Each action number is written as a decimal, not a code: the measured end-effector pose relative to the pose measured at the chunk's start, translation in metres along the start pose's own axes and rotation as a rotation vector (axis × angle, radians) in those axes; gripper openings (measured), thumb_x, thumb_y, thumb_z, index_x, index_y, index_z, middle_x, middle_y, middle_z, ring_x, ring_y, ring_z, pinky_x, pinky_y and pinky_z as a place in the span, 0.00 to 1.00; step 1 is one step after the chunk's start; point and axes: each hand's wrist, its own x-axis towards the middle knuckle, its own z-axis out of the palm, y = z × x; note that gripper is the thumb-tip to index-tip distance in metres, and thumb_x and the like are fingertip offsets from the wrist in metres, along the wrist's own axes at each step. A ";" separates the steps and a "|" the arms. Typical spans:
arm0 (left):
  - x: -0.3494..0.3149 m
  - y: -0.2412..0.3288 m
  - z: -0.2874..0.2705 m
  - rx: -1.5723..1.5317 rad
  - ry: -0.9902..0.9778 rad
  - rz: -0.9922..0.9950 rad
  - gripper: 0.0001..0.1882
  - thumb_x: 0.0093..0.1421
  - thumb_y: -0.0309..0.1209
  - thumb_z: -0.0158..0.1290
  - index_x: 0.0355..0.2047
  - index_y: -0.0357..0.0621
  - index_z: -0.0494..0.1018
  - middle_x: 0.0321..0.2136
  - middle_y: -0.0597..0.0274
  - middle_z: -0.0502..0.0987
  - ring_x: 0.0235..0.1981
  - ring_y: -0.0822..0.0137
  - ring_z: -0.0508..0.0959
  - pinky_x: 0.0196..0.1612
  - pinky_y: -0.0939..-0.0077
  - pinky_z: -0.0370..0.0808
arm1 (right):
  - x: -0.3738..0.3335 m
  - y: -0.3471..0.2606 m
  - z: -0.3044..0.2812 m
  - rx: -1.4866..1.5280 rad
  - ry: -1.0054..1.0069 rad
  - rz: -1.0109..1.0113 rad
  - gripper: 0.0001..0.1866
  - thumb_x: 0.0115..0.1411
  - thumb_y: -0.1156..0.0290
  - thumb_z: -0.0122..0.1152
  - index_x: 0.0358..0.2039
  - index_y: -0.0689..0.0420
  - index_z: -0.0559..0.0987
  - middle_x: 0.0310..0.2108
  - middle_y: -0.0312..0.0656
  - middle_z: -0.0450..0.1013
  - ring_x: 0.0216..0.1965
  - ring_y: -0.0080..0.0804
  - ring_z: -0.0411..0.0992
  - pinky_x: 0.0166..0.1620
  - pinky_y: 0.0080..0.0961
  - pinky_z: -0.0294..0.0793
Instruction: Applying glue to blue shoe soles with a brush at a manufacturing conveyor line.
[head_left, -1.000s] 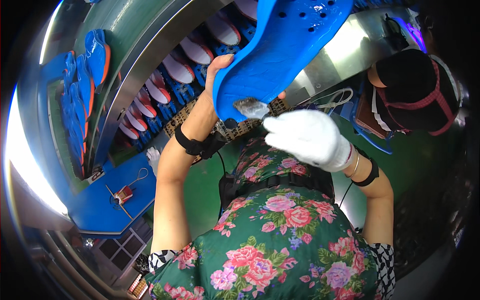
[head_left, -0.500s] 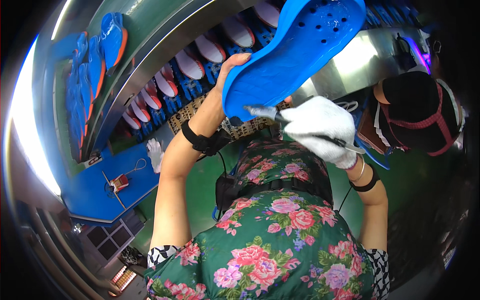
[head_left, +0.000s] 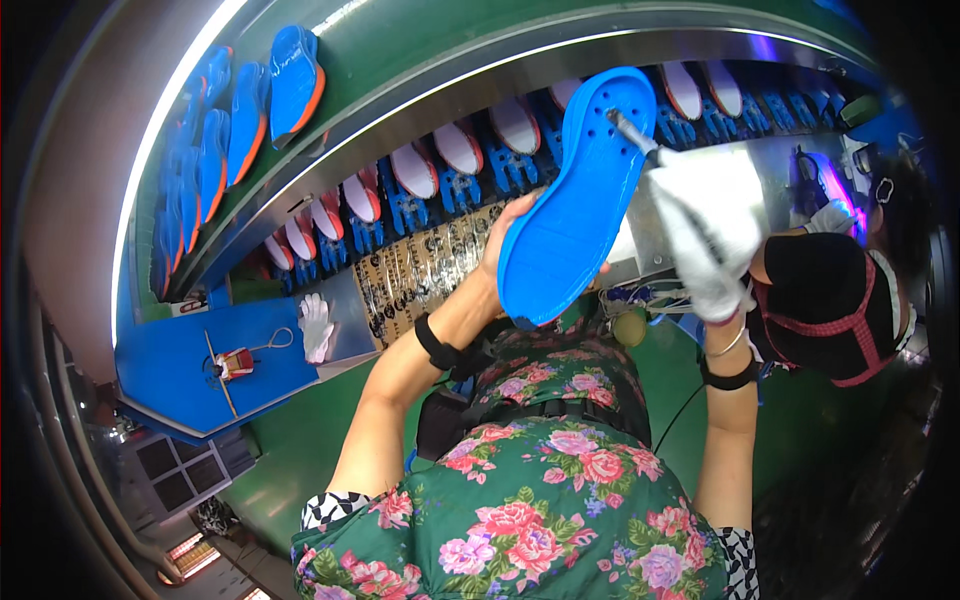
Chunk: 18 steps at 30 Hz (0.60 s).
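Note:
A blue shoe sole (head_left: 570,225) is held up in front of me, its inner face turned toward me and shiny in places. My bare left hand (head_left: 503,240) grips its left edge near the closer end, the thumb at the rim and the other fingers mostly hidden behind. In a white knit glove, my right hand (head_left: 705,220) is closed round a brush (head_left: 634,132), slightly smeared by motion. The brush tip touches the far end of the sole, among several small round holes.
Beyond runs a line of white-bottomed shoe uppers (head_left: 458,148) on blue holders. More blue soles with orange edges (head_left: 248,120) stand on the green shelf at left. A blue table (head_left: 165,365) bears a small red object; a white glove (head_left: 316,325) lies beside it. Another person (head_left: 825,300) works at right.
The brush has gone from the sole's near end to its far, holed end. My left hand has shifted right, and the sole now looks smaller and more upright.

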 end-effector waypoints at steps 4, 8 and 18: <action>-0.019 0.006 0.021 -0.167 0.064 0.120 0.49 0.72 0.66 0.41 0.80 0.41 0.56 0.73 0.30 0.65 0.68 0.25 0.72 0.68 0.26 0.71 | -0.009 -0.018 0.001 0.186 -0.159 -0.058 0.12 0.54 0.82 0.77 0.40 0.62 0.91 0.40 0.47 0.88 0.41 0.39 0.85 0.47 0.34 0.84; -0.032 0.043 0.058 0.364 -0.126 0.296 0.70 0.55 0.70 0.68 0.80 0.35 0.47 0.75 0.27 0.56 0.67 0.27 0.72 0.63 0.29 0.79 | -0.023 -0.020 -0.012 0.788 0.174 0.298 0.08 0.56 0.91 0.67 0.34 0.66 0.84 0.43 0.55 0.84 0.45 0.44 0.84 0.49 0.40 0.85; 0.005 0.224 0.100 -0.030 -0.047 0.851 0.65 0.66 0.69 0.55 0.81 0.34 0.37 0.81 0.37 0.42 0.81 0.36 0.44 0.79 0.34 0.57 | -0.071 0.018 0.052 0.702 0.110 0.798 0.08 0.61 0.84 0.71 0.41 0.64 0.91 0.40 0.41 0.88 0.37 0.23 0.82 0.43 0.21 0.80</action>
